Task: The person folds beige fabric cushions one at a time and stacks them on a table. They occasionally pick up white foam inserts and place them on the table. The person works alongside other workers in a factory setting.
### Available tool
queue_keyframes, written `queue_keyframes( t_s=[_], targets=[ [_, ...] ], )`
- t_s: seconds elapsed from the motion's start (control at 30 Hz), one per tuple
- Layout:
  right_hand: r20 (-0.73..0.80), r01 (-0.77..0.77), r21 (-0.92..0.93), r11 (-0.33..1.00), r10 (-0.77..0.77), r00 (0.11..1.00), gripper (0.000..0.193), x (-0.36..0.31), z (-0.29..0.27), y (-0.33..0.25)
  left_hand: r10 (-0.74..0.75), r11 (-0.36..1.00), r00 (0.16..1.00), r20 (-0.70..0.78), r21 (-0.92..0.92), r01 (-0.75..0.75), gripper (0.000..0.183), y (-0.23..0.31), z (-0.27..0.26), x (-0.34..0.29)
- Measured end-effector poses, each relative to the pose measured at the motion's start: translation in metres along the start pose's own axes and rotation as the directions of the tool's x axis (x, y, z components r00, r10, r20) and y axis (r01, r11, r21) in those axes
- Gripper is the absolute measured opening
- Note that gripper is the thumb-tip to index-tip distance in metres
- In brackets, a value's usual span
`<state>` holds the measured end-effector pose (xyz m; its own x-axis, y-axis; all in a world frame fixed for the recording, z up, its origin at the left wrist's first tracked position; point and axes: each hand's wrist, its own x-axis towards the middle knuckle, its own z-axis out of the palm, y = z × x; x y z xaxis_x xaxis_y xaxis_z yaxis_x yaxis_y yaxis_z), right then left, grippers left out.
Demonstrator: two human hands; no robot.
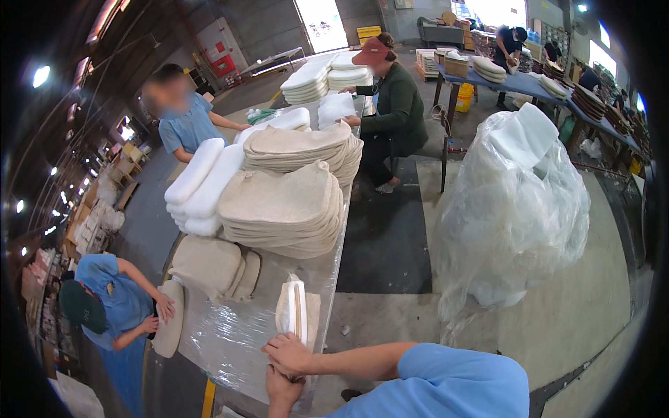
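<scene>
A beige fabric cushion cover [313, 311] stands on edge near the table's right edge, with white padding [293, 313] showing in its long opening. My right hand [289, 354] is closed around the near end of the cover, fingers bent over it. Just below it, my left hand [282, 387] is closed at the same end, its fingers curled and partly hidden under the right hand. A small pile of beige covers [209, 265] lies farther left, and a tall stack of beige covers [279, 202] rises beyond.
Clear plastic sheeting covers the table [230, 348]. White pads [202, 181] are piled beyond the stacks. A co-worker at left handles a beige cushion [169, 320]; two others work at the far end. A big clear plastic bag [516, 216] of white material stands on the floor at right.
</scene>
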<state>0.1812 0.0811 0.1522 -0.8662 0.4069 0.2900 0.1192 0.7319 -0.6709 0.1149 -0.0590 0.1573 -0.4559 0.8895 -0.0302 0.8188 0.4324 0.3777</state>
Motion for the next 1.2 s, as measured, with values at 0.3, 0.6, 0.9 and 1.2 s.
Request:
queue_keyframes(
  t_s=[0.3,0.6,0.9,1.2],
  targets=[
    [0.003,0.09,0.5,0.861,-0.105,0.994,0.033,0.001,-0.037,0.025,-0.102,0.994,0.995,-0.013,0.029,0.103,0.086,0.011,-0.004,0.009],
    [-0.184,0.228,0.669,0.707,-0.14,0.973,0.029,0.001,-0.139,0.071,-0.237,0.969,0.97,-0.05,0.064,0.24,0.076,0.003,-0.019,0.019],
    [-0.612,0.22,0.675,0.704,0.367,0.7,0.02,0.084,-0.358,0.263,-0.583,0.812,0.812,-0.034,-0.01,0.583,0.075,0.011,-0.041,0.065],
    [-0.504,-0.067,0.814,0.577,0.76,0.41,0.019,0.213,-0.486,0.543,-0.693,0.717,0.716,0.083,-0.029,0.696,0.062,0.05,-0.047,0.164]
  ],
)
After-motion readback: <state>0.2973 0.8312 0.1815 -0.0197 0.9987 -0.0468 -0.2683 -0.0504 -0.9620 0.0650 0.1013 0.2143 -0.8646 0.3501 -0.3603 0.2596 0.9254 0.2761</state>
